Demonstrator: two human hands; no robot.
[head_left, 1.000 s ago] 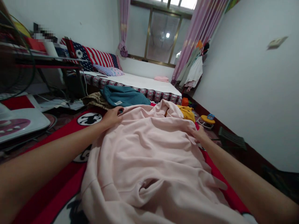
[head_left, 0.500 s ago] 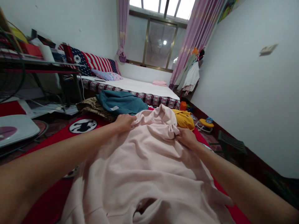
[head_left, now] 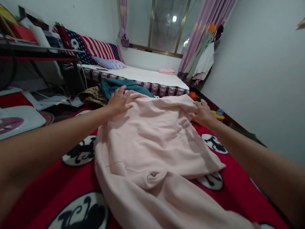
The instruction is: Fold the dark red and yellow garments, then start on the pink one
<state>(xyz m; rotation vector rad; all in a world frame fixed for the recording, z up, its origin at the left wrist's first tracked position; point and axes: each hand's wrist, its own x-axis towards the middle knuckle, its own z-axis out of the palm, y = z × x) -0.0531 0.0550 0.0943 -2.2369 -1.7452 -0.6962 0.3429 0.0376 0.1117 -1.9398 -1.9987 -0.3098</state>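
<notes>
A pale pink sweatshirt (head_left: 152,136) lies spread on a red blanket (head_left: 57,184) with black-and-white round figures. One long sleeve (head_left: 190,197) runs across its near end toward the lower right. At the garment's far left corner rests my left hand (head_left: 119,102), palm down with the fingers spread. My right hand (head_left: 203,113) is at the far right edge, its fingers apart and touching the fabric. Beyond the far edge a teal garment (head_left: 124,86) and a brown patterned cloth (head_left: 94,96) are bunched, partly covered.
A bed (head_left: 143,73) with a white top stands across the back, bearing a folded pink cloth (head_left: 166,71) and a pillow (head_left: 108,62). On the left is a cluttered desk (head_left: 59,50). A small yellow stool (head_left: 219,116) sits by the right wall, near hanging clothes (head_left: 202,62).
The sweatshirt's bunched far end now lies flatter and wider. Both hands have moved apart and loosened from the gathered fabric. The yellow cloth behind it is mostly covered, and the view has tilted down.
</notes>
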